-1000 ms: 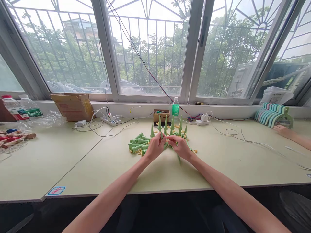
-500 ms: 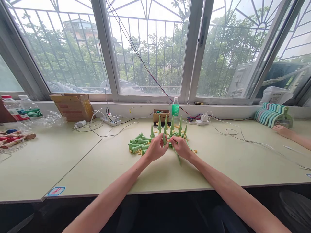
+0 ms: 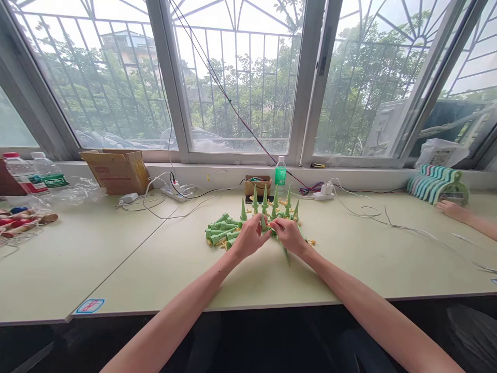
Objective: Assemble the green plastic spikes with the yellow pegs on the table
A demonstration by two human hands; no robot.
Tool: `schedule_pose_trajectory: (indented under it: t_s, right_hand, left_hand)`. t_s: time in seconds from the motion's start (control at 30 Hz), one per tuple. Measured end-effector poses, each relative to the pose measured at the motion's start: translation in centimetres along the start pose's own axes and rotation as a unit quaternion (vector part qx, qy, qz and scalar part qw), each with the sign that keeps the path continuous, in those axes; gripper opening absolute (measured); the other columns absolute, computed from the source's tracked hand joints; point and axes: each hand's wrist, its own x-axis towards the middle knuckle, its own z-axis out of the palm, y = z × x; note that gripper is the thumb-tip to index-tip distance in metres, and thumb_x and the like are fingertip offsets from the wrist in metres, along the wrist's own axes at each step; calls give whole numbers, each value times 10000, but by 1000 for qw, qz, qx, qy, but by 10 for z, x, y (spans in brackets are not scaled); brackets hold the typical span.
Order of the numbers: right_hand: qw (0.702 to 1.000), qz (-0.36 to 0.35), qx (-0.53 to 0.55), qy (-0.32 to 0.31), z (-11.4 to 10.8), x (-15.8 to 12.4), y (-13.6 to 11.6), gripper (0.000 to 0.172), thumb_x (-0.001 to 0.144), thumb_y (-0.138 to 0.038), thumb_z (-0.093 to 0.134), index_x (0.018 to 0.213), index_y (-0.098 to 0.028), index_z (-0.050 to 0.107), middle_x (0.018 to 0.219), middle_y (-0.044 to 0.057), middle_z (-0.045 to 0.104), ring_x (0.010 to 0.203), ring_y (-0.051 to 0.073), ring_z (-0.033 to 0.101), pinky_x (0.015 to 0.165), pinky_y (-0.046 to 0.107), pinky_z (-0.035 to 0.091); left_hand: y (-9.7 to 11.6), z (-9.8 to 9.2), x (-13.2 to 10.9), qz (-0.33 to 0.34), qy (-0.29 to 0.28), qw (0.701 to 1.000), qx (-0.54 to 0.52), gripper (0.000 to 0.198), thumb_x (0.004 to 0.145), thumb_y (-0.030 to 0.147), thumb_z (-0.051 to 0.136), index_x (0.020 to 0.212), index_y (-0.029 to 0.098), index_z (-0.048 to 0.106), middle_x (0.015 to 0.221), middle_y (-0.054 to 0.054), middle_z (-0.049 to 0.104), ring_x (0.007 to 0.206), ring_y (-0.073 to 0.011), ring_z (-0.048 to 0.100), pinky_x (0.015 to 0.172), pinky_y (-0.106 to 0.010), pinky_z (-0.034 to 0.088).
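In my left hand (image 3: 250, 235) is a green plant-watering spike (image 3: 263, 223), gripped between thumb and fingers. My right hand (image 3: 288, 234) is closed at the side of that spike, its fingertips pinched on a small yellow valve (image 3: 270, 225) that is mostly hidden. Behind both hands several green spikes stand upright, points up, with yellow valves at their sides, such as this standing spike (image 3: 265, 199). To the left of my left hand lies a pile of green spikes (image 3: 219, 234). More loose green pieces lie partly hidden beneath my right hand.
At the back stand a small cardboard box (image 3: 258, 185) and a green-labelled bottle (image 3: 280, 172). Power strips (image 3: 177, 192) and white cables run along the wall. A larger carton (image 3: 115, 173) is at left. Another person's hand (image 3: 452, 210) touches green hangers (image 3: 435, 184) at right.
My hands stay in nearly the same place, with only a slight shift of the fingers around the spike. The pile and the standing spikes have not moved.
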Motion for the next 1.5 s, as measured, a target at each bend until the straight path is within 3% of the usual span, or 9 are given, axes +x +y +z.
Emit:
schedule_pose_trajectory:
  t_s: [0.2, 0.63, 1.13, 1.5]
  right_hand:
    - [1000, 12, -5, 9, 1, 0, 1, 357, 936, -392, 430, 703, -169, 584, 590, -7, 503, 551, 116, 386, 549, 233, 311]
    - [1000, -3, -7, -5, 3, 0, 4, 497, 951, -495, 358, 563, -185, 332, 531, -38, 285, 528, 95, 252, 505, 240, 225]
    - [1000, -3, -2, 1, 3, 0, 2, 552, 955, -532, 317, 531, -180, 356, 487, -20, 366, 489, 96, 314, 498, 238, 264]
    - [1000, 11, 12, 0, 3, -1, 3, 530, 939, -548, 331, 552, -188, 291, 505, -28, 276, 510, 101, 252, 498, 246, 221]
  left_hand:
    - [-1, 1, 0, -1, 0, 1000, -4, 143, 780, 243, 605, 876, 191, 511, 710, 32, 544, 569, -92, 478, 560, -232, 389]
    - [-1, -2, 0, -8, -4, 1000, -8, 257, 740, 312, 686, 893, 196, 515, 681, 49, 536, 557, -88, 478, 555, -225, 383]
    - [-3, -1, 0, -6, -33, 999, -3, 319, 732, 353, 712, 920, 197, 508, 674, 50, 532, 559, -94, 473, 563, -236, 389]
    - [-2, 0, -1, -6, -32, 999, -20, 280, 747, 356, 690, 860, 195, 491, 610, 69, 467, 519, -78, 397, 522, -217, 364]
